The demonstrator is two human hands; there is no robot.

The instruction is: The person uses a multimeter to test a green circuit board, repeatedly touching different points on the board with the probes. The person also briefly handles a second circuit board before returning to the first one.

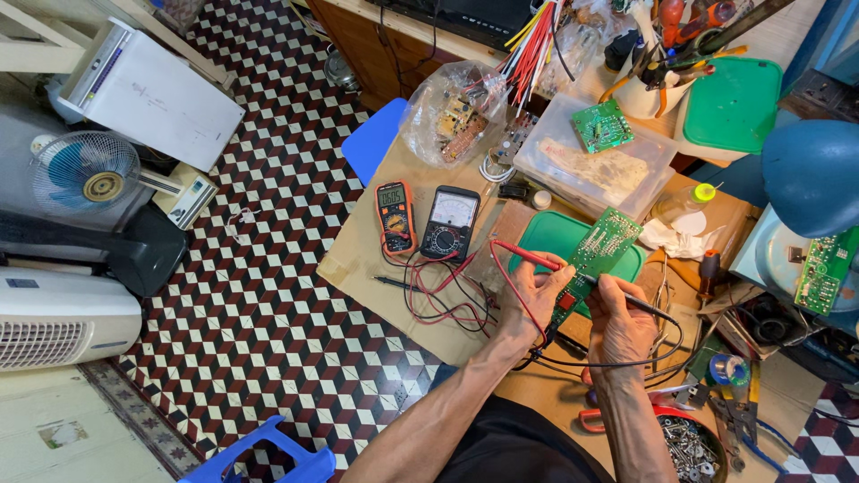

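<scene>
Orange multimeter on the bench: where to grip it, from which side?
Grip the orange multimeter across its long side edges near the display end, from above. It lies flat, face up, beside the analog meter; test leads exit its lower end.

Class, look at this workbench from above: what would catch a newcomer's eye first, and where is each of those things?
At centre, the left hand holds a red probe and a green circuit board, while the right hand presses a black probe to the board. Just left of them, two multimeters lie side by side amid tangled leads. A bundle of red and white wires fans out at the top.
</scene>
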